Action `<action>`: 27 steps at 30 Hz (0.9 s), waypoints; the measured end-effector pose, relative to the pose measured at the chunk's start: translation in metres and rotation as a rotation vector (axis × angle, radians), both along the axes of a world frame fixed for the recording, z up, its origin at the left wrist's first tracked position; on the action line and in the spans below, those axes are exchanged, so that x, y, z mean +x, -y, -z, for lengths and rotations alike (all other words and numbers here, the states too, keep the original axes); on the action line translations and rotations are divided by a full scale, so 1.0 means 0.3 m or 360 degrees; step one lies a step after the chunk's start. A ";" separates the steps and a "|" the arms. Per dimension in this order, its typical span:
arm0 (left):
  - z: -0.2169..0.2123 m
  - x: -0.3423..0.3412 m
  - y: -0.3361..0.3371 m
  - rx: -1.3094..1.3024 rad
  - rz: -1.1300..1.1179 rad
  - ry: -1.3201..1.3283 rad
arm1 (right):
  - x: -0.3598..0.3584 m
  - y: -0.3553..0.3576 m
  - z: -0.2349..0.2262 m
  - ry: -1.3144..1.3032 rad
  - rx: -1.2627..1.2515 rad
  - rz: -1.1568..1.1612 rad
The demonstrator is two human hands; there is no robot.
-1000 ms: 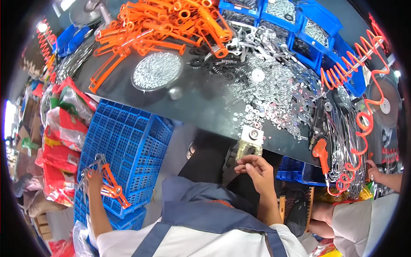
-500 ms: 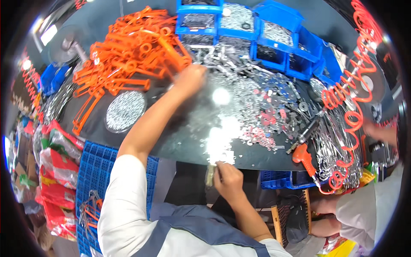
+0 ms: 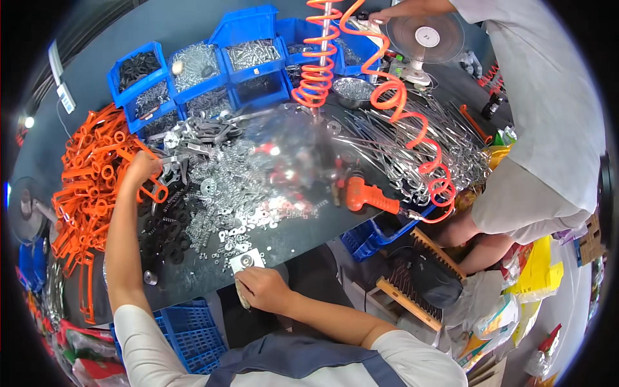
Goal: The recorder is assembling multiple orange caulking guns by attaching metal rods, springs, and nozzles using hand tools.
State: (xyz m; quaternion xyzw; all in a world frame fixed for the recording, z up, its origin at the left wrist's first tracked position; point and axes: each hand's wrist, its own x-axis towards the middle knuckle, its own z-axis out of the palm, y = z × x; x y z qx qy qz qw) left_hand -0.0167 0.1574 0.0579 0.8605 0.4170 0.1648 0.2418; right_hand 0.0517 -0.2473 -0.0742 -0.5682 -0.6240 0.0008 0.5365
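Observation:
At the left, my left hand is closed at the edge of a heap of orange plastic frames. Its fingers pinch one orange plastic frame, whose ringed end sticks out below the hand. By the table's front edge, my right hand is closed. A pale, dull strip shows under its fingers; what it is, I cannot make out. Just beyond those fingers lies a white square plate with a round metal piece on it. Loose metal washers and nuts cover the table between my hands.
Blue bins of small metal parts stand at the back. An orange pistol-grip air tool lies on the right under a coiled orange hose, near long metal rods. Another person stands at the right, close to a fan.
The view has swung to the right, showing more of the other person. My left hand stays by the orange heap, now with an orange frame at its fingers. My right hand stays by the table edge.

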 end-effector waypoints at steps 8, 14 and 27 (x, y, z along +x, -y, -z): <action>0.009 -0.282 0.175 0.1584 -0.0333 -0.0315 | -0.009 -0.004 -0.008 0.0015 0.0006 0.0043; 0.045 -0.299 0.541 0.1573 -0.0250 0.0421 | 0.006 -0.009 -0.036 -0.0494 -0.0092 0.0013; 0.344 -0.318 1.318 -0.0626 0.0131 0.1209 | -0.021 0.087 -0.150 -0.0626 -0.0556 -0.0127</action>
